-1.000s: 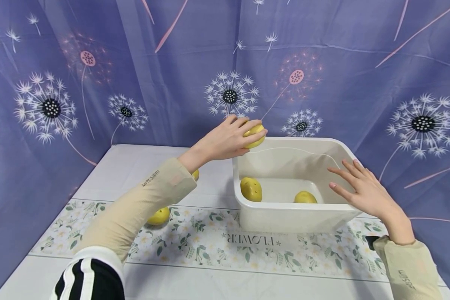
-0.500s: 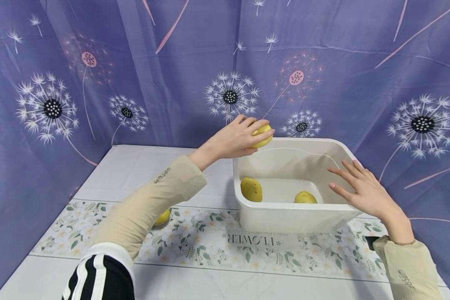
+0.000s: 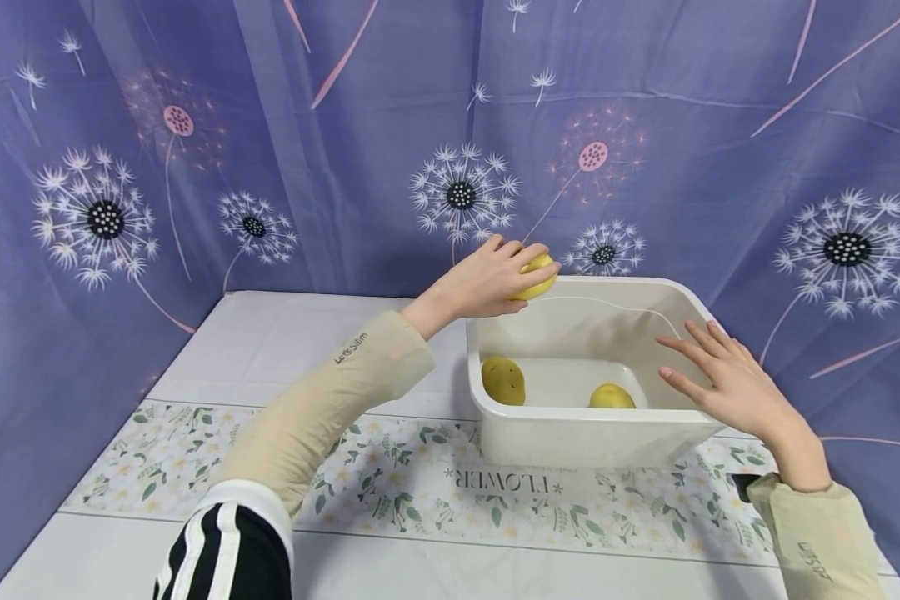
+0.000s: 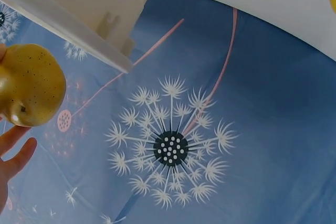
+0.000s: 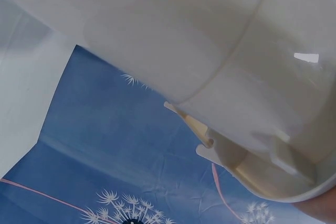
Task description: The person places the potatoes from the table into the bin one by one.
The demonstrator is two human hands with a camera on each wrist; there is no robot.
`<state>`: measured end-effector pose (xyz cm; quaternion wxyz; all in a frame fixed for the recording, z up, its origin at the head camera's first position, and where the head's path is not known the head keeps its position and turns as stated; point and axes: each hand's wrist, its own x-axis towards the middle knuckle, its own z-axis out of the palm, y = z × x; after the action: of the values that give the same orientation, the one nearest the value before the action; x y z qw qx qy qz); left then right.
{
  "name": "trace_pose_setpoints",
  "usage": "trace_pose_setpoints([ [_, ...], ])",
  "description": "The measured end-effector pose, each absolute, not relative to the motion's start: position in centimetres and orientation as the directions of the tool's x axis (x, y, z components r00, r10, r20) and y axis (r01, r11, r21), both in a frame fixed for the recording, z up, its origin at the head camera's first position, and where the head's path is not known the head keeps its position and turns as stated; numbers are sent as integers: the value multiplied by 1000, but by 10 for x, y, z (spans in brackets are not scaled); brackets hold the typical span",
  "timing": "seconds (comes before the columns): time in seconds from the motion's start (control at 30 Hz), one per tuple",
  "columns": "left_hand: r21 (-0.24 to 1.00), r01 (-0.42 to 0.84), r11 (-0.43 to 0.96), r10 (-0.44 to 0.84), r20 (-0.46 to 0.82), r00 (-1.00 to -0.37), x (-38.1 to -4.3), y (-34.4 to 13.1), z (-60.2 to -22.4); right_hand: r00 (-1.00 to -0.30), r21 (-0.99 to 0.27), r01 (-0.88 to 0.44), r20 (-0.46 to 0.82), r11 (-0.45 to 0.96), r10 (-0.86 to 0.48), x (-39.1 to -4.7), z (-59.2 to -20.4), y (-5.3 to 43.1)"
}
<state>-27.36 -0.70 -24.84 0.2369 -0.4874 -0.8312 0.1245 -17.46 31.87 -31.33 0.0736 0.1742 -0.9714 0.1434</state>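
Behind the grip hangs a purple-blue, dandelion-printed fabric curtain (image 3: 360, 167); under the grip spreads a white, flower-banded tablecloth (image 3: 285, 342). Below and rightward sits an off-white, rectangular plastic bin (image 3: 592, 437). The left hand (image 3: 487, 282) grasps a round yellow speckled fruit (image 3: 537, 288) (the right hand (image 3: 735, 379), fingers spread, holds nothing). Beneath it, two yellow fruits (image 3: 503, 382) lie inside the bin.

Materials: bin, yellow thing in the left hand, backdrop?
Bin: likely moulded plastic, smooth, slight sheen, rounded corners.
Yellow thing in the left hand: speckled surface, soft sheen; real produce or plastic imitation, can't tell.
Backdrop: probably printed fabric, fairly matte; it shows creases and folds.
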Motion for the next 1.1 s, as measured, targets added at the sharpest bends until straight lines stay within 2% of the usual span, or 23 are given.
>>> trace_pose_setpoints([
  [0.4, -424, 747, 512, 859, 274, -433, -279, 1, -258, -921, -238, -378, 197, 895, -336, -175, -314, 321],
  [1.1, -386, 752, 534, 845, 202, -496, -283, 2, -266, -924, -252, -372, 195, 893, -330, -174, -313, 320],
])
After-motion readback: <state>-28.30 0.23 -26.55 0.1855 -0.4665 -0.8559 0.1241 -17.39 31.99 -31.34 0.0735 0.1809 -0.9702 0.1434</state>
